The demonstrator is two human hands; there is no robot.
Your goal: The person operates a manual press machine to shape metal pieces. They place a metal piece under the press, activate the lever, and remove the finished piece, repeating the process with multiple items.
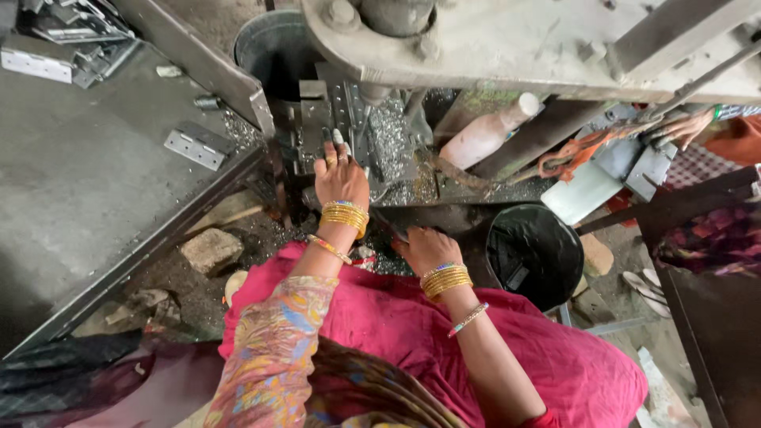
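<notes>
My left hand (339,174) reaches forward to the bed of a grey press machine (507,40), its fingertips pinching a small metal hinge piece (339,139) on the die block (317,127). Gold bangles ring that wrist. My right hand (424,247) rests lower, at the machine's front edge, fingers curled over metal scraps; what it holds, if anything, is hidden. Shiny metal chips (392,147) cover the bed around the die. My pink garment (412,333) fills the bottom of the view.
A grey steel table (71,198) at left carries a flat hinge (198,145) and a pile of hinges (71,36). A black bucket (535,254) stands to my right, a dark bin (273,47) behind the die. Another person's hand (686,127) shows at far right. Stones (210,250) lie on the floor.
</notes>
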